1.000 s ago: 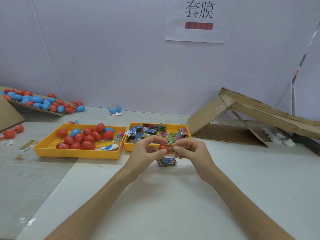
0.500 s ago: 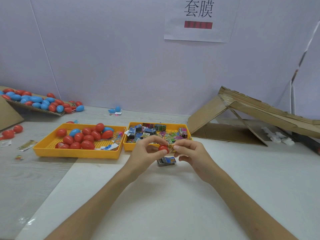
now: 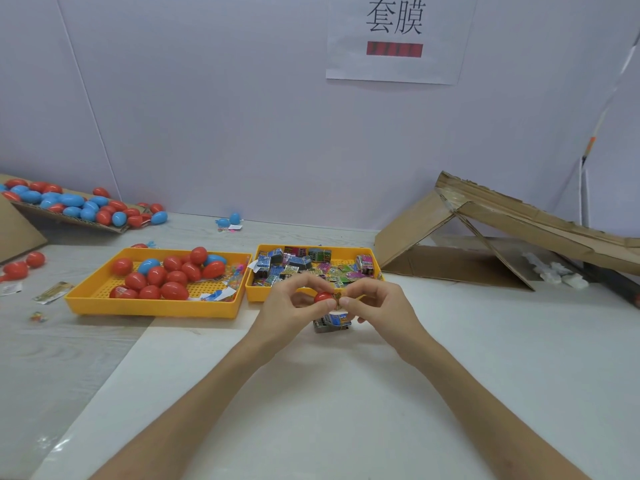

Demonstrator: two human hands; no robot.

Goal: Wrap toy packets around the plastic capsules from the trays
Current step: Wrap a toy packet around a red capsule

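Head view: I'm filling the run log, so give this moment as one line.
step: wrapping | left hand: holds red capsule | right hand: pinches packet against it | spare packet: on table below hands

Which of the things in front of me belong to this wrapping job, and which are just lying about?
In the job: left hand, red capsule, right hand, packet, capsule tray, packet tray, spare packet under the hands.
Lying about: cardboard ramp, far-left capsule pile, loose wrapper, wall sign.
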